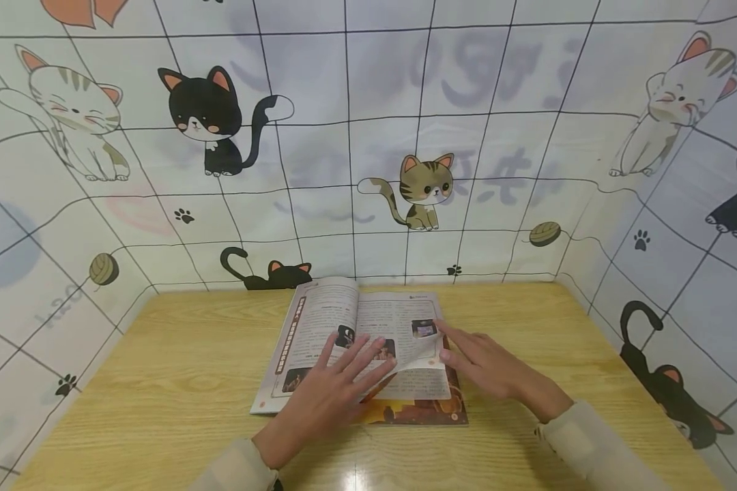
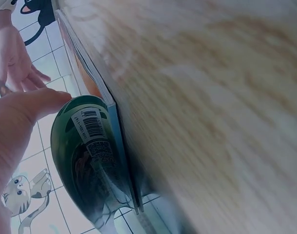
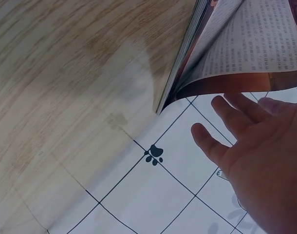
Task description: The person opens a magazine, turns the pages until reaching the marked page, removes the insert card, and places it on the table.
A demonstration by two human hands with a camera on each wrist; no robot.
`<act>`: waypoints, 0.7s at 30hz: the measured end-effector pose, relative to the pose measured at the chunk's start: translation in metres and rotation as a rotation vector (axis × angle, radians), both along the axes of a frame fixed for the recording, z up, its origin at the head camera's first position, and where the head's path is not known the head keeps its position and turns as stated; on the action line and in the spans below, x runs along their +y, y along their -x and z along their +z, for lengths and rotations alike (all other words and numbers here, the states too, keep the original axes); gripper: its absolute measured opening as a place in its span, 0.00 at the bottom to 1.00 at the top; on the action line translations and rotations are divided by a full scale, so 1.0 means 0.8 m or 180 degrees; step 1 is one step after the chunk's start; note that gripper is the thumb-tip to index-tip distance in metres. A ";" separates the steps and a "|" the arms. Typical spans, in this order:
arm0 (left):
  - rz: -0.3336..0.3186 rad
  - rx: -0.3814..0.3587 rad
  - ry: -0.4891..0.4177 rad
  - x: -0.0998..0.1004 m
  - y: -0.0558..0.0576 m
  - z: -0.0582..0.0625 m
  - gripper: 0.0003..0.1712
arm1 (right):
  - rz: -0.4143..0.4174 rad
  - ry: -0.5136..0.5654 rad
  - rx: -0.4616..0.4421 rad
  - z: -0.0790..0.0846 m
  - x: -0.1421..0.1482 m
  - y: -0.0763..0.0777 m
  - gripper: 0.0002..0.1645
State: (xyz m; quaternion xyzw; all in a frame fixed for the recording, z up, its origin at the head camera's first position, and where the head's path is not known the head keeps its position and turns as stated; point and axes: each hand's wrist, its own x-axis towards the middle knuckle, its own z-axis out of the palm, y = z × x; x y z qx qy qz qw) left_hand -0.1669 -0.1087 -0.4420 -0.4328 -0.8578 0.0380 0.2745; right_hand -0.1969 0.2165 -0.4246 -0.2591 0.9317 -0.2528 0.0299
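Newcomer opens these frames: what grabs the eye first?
Probably the cartoon cats on the white gridded wall in the head view: a black-and-white cat at upper left, a brown striped cat right of centre. Below, an open magazine lies on the wooden table, the left hand spread over its lower part, the right hand at its right edge.

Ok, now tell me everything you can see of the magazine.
The magazine lies open on the wooden table, its paper thin-looking and slightly glossy. Columns of small print and little photos show on its pages; a dark red strip runs down the left one. The lower part of a right-hand page curls up, baring print and an orange-brown page beneath. Its green outside bears a barcode. The left hand spreads over its lower middle; the right hand is at its right edge, contact unclear.
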 end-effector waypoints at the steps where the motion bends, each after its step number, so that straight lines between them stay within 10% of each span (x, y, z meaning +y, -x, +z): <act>1: -0.0049 0.0081 0.0023 0.000 0.000 0.001 0.52 | -0.0001 0.0004 0.0026 0.000 0.001 0.000 0.38; 11: 0.0015 0.0293 0.0475 -0.001 -0.004 0.005 0.46 | 0.0020 -0.0043 0.0032 -0.008 0.008 0.002 0.45; 21: 0.0251 0.0271 0.0928 -0.002 -0.005 0.005 0.33 | 0.0584 -0.0642 -0.0016 -0.025 0.007 -0.006 0.56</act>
